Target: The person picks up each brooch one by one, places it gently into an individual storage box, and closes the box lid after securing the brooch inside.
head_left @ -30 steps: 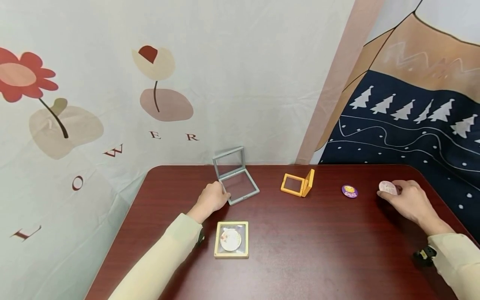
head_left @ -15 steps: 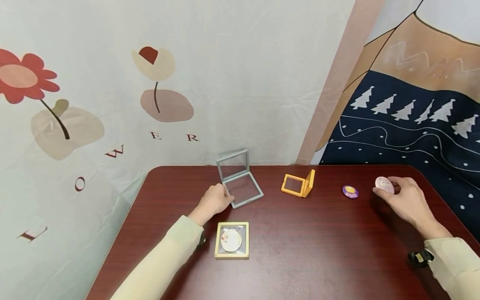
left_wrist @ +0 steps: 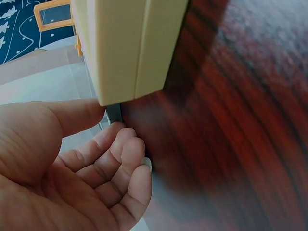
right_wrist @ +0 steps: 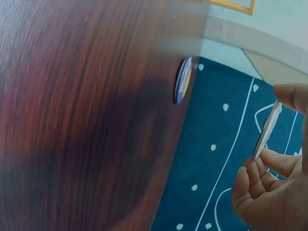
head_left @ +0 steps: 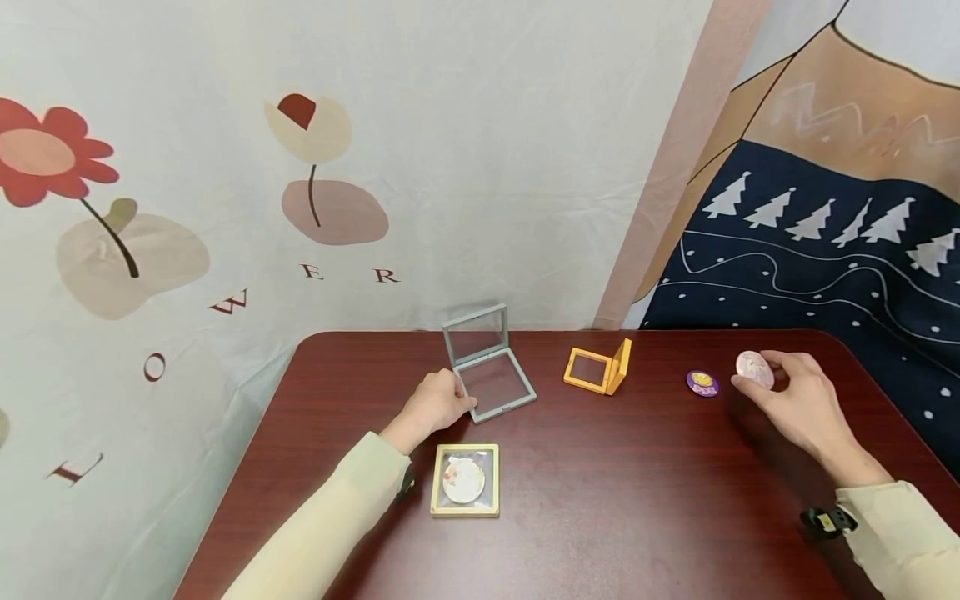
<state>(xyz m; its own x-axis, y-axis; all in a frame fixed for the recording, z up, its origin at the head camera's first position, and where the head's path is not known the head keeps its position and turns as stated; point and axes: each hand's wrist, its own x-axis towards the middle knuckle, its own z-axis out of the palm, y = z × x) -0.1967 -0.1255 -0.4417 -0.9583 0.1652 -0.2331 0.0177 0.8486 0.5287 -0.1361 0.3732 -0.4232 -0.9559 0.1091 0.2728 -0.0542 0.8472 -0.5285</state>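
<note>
At far right, a pink badge [head_left: 754, 370] is pinched by the right hand [head_left: 801, 404]; well leftward, at centre, the unfolded grey case [head_left: 482, 358] is gripped at its left edge by the left hand [head_left: 435, 402].

Diffuse light lays glare and soft shadows on the table [head_left: 637, 492], the 2 wrist views slightly blurred.

One frame [head_left: 483, 357] is grey, one badge [head_left: 754, 370] pink-and-white.

Grey hinged frame [head_left: 482, 357], open on table [head_left: 637, 483], round pale-pink badge [head_left: 754, 370], held up, tilted
</note>
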